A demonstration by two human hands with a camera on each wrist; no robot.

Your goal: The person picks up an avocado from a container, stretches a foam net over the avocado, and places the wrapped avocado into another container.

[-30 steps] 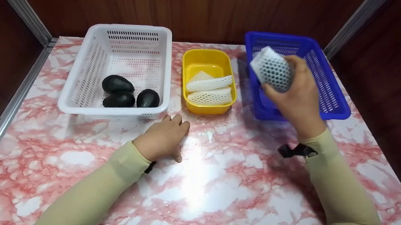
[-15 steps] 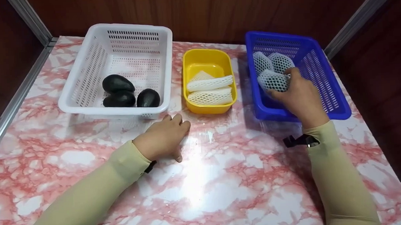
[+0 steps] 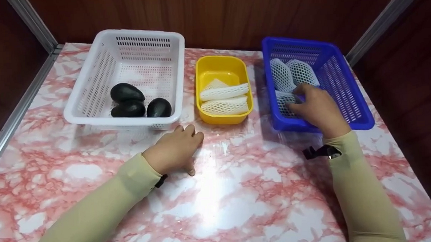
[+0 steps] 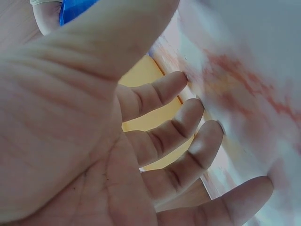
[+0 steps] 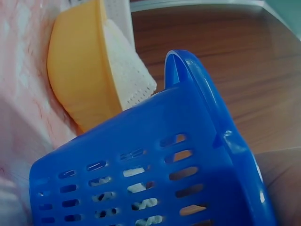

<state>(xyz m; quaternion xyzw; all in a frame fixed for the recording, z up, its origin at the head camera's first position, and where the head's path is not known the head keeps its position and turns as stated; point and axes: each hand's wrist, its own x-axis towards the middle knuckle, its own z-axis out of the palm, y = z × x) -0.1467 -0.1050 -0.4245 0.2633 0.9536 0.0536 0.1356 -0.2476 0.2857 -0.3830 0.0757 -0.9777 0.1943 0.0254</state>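
In the head view my right hand (image 3: 318,109) is down inside the blue basket (image 3: 356,104). Thumb and fingers hold one end of an avocado in a white foam net (image 3: 283,102) at the basket's front left; part of it is hidden behind them. Two more netted avocados lie just behind it, one on the left (image 3: 282,74) and one on the right (image 3: 302,73). My left hand (image 3: 175,148) rests on the table, fingers spread and holding nothing. The left wrist view shows its fingertips against the marbled surface.
A white basket (image 3: 179,79) at the left contains three bare avocados (image 3: 127,92). Between the baskets stands a yellow tub (image 3: 225,119) with several white foam nets (image 3: 225,105). Wooden panels (image 3: 225,18) enclose the back and sides of the marbled table (image 3: 255,206).
My right hand has lowered the netted avocado into the front left of the blue basket, beside the other two. My left hand has stayed in place.
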